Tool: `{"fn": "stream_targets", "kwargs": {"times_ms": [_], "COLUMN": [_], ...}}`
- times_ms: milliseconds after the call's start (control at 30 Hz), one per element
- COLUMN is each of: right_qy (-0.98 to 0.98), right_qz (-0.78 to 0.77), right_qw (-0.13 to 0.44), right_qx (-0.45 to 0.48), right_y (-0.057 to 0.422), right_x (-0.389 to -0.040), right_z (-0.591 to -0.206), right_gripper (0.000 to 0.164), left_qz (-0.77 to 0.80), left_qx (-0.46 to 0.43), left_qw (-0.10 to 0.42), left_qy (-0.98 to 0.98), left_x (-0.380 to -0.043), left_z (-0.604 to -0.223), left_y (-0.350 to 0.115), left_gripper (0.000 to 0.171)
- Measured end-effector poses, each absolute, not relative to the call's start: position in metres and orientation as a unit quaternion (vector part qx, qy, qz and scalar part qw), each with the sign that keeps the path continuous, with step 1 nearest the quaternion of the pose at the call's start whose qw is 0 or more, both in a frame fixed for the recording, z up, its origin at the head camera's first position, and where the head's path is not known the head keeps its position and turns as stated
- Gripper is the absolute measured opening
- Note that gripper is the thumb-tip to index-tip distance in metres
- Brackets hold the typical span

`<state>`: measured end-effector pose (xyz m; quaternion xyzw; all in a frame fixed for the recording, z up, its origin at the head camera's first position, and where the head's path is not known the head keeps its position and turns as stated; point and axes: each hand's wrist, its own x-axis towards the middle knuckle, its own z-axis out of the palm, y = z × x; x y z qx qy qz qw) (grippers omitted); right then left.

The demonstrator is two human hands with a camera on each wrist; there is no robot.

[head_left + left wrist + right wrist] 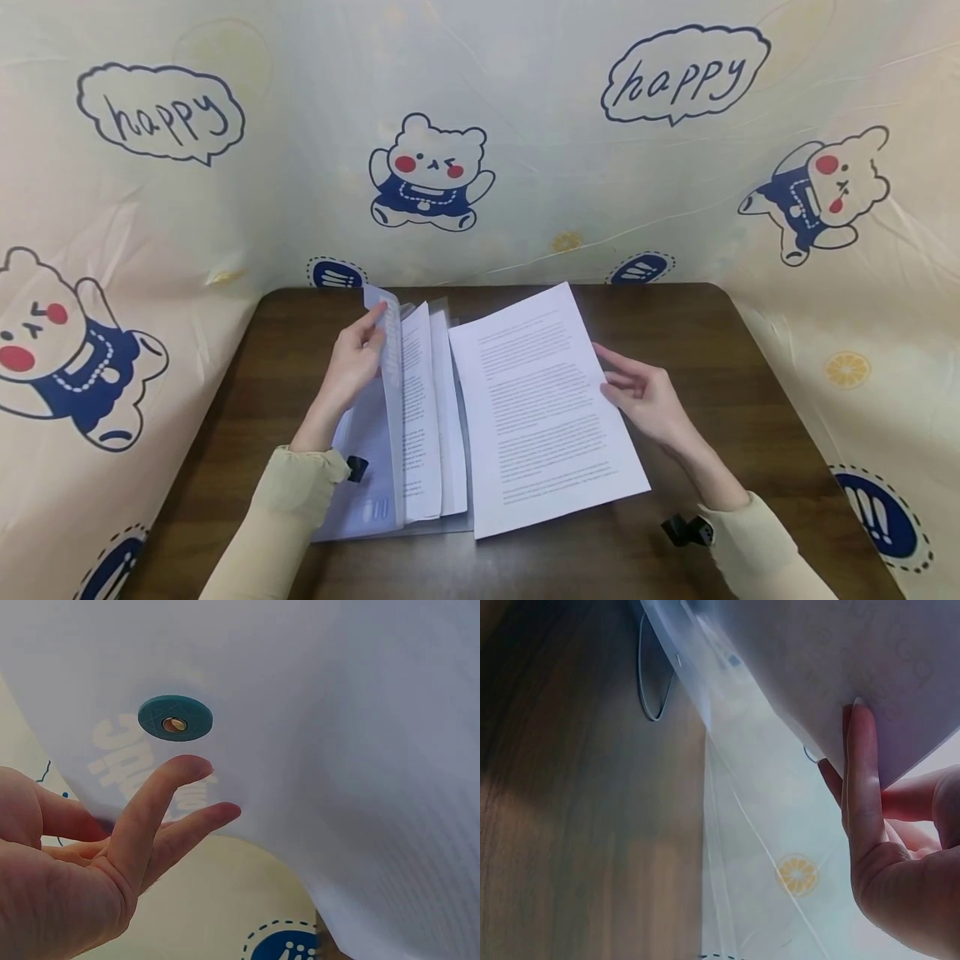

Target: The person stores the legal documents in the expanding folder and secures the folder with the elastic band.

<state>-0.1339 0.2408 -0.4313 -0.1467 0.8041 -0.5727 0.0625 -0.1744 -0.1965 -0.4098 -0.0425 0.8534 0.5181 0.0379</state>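
A pale translucent document folder (367,492) lies half open left of the table's middle, with several printed sheets (422,417) inside it. My left hand (352,354) pinches the raised cover (392,358) near its top edge. In the left wrist view, a round teal button (154,720) sits on that cover just above the fingers. To the right, my right hand (648,400) holds a printed paper (543,417) by its right edge, text side up and tilted, its left edge overlapping the folder's contents. Thumb and fingers lie on opposite faces of the paper in the right wrist view.
The brown wooden table (720,358) is bordered by a patterned cloth (540,183) at the back and sides. A thin string loop (640,682) hangs by the folder's edge. Small black devices (686,530) sit at both sleeves.
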Motion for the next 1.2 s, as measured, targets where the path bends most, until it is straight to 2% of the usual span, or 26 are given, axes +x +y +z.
{"fn": "stream_targets", "kwargs": {"times_ms": [467,700,1200], "right_qy": [0.799,0.807,0.817], "right_qz": [-0.575,-0.567,-0.562], "right_qw": [0.098,0.069,0.066], "right_qx": [-0.148,-0.149,-0.110], "right_y": [0.222,0.221,0.214], "right_x": [-0.150,-0.167,-0.185], "right_z": [-0.430,-0.431,-0.433], "right_gripper": [0.057,0.053,0.052], "left_qz": [0.529,0.524,0.524], "left_qx": [-0.044,-0.041,-0.042], "left_qw": [0.044,0.050,0.051], "left_qy": [0.846,0.849,0.849], "left_x": [-0.174,-0.175,-0.173], "left_z": [-0.410,-0.411,-0.408], "left_y": [-0.196,-0.196,-0.192], "left_gripper": [0.058,0.058,0.057]}}
